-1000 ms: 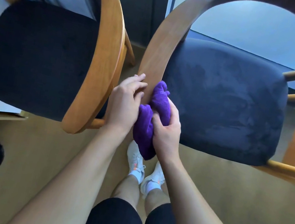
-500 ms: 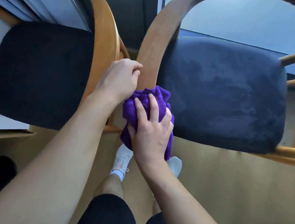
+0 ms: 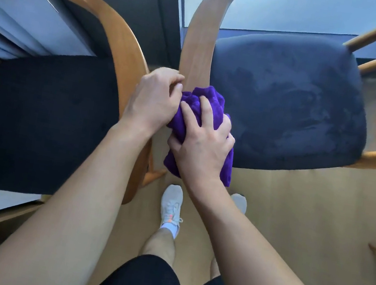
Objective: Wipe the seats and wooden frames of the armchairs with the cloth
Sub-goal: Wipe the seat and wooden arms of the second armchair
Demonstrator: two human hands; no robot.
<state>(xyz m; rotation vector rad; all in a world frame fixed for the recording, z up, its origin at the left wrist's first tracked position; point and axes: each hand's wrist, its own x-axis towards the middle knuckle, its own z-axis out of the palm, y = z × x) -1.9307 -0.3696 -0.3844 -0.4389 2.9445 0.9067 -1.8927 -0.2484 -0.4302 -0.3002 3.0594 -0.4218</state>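
cloth shifted farther onto right armchair's wooden arm, gripped by right hand; left hand curled alongside, hold unclear; frame wipe begun.

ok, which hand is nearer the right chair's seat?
Right. The right hand grips the cloth at the seat's near left corner; the left hand is farther left, across the armrest, beside the cloth.
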